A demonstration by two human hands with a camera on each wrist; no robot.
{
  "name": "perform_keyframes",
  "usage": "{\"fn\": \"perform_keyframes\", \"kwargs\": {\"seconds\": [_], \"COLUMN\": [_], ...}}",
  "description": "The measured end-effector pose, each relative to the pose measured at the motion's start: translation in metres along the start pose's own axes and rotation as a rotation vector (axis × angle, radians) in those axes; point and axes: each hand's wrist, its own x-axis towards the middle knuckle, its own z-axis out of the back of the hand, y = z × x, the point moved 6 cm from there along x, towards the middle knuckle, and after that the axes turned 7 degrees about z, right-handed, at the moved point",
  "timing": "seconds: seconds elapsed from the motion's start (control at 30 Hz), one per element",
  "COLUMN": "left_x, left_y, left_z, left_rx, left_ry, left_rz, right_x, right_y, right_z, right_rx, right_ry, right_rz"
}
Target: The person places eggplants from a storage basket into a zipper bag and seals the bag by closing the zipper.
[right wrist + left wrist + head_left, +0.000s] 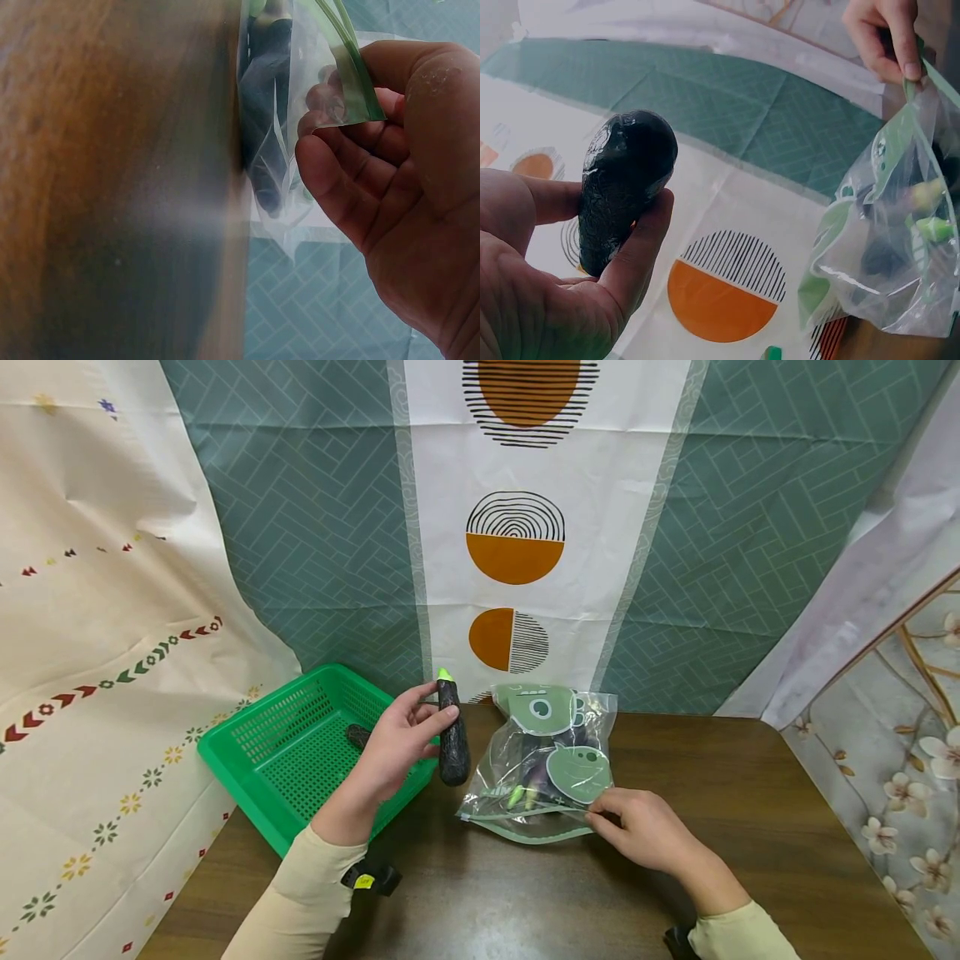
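Note:
My left hand point(397, 739) holds a dark, wrinkled eggplant point(453, 739) upright between thumb and fingers, its bright green tip pointing up. In the left wrist view the thick rounded end of the eggplant point(634, 161) faces the camera. To its right, a clear zip bag point(577, 772) with green cartoon prints lies on the table, its zip edge toward me. My right hand point(641, 827) pinches the right corner of that edge. Inside the bag, dark eggplants point(268, 112) with pale green ends show through the plastic.
A green plastic basket point(300, 781) stands at the left, with another dark eggplant point(357, 736) in it, partly hidden behind my left hand. The brown wooden table point(480, 893) meets a patterned cloth point(517, 468) at the back.

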Motion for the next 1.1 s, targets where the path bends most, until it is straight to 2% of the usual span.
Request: {"fn": "perform_keyframes", "kwargs": {"seconds": [0.63, 1.1], "left_x": [-0.001, 0.002], "left_y": [0.025, 0.049], "left_z": [-0.034, -0.052], "left_rx": [-0.012, -0.022], "left_ry": [0.077, 0.133], "left_rz": [0.042, 0.089], "right_x": [0.0, 0.0], "right_y": [0.0, 0.0], "right_z": [-0.001, -0.002], "right_rx": [-0.014, -0.006], "right_ry": [-0.014, -0.012], "right_rz": [0.007, 0.002]}}
